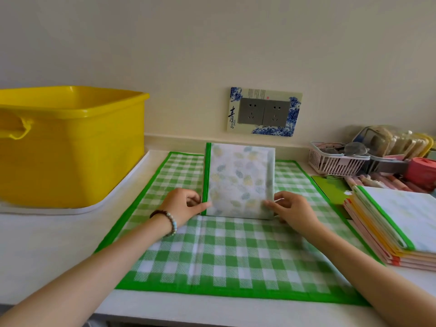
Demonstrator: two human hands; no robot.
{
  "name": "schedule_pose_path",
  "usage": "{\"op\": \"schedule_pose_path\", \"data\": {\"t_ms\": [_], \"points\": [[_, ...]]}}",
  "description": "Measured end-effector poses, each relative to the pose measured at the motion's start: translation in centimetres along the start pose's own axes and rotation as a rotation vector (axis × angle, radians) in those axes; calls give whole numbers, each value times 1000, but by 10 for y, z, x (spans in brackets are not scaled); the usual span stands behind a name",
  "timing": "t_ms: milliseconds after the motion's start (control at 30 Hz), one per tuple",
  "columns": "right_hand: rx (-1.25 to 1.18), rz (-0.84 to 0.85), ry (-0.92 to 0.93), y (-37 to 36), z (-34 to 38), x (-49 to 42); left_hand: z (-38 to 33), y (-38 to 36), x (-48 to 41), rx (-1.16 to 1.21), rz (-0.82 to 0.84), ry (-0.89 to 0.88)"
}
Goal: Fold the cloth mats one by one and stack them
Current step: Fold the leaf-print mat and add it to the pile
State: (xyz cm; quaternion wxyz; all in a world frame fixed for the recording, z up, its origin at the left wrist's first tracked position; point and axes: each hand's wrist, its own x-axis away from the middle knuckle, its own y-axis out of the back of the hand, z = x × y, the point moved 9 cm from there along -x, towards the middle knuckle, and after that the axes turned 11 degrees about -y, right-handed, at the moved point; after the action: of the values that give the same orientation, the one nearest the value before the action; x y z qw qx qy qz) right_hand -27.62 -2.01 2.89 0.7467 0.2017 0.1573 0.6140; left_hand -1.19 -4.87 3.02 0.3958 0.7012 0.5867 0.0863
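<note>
Folded mat (238, 180) on checked mat (236, 256): left grip (186, 206) and right grip (295, 211) are pinching its near corners; uneven release is risking unfolding.

On the far wall, the decorative surround (265, 93) framing the two sockets (263, 112) carries a large black character, 青, at its left edge. The smaller characters beside it and the fine lines along the top are too small to read.

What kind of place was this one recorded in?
Most likely a home, at a worktop against a wall. Near the folded mat there is a decorated double wall socket, a yellow plastic tub and a small white basket of household bits.
</note>
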Motion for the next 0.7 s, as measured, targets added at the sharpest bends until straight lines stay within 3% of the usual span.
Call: {"op": "schedule_pose_path", "data": {"t_ms": [200,400,567,700], "points": [[106,-53,-120,0,-6,-14,11,-7,-14,-76,27,85],[214,-24,-204,-3,-7,-24,17,-10,-25,-231,161,185],[258,6,-260,-3,-8,-29,-16,-29,-44,-283,171,-82],[228,26,-293,-5,-9,-29,-4,-61,-46,-395,350,-48]]}}
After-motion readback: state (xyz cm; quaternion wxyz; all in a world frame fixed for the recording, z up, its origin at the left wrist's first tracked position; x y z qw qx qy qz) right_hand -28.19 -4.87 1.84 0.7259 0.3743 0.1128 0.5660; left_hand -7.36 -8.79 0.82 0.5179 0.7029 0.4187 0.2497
